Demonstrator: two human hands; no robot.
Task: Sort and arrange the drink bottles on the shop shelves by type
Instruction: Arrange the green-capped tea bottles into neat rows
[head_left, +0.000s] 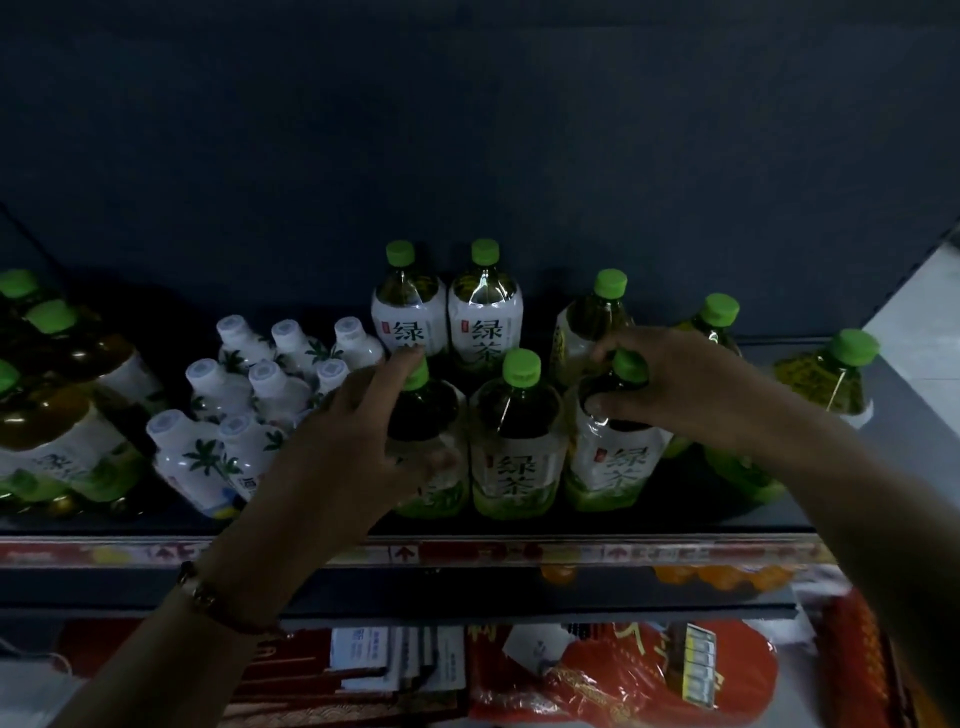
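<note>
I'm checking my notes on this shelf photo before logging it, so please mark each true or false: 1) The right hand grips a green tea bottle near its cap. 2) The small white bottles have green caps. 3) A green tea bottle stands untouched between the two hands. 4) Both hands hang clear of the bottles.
1) True: the right hand holds the front right green tea bottle at its neck.
2) False: the small white bottles have white caps.
3) True: the middle green tea bottle is untouched.
4) False: the left hand touches the front left green tea bottle too.
</note>
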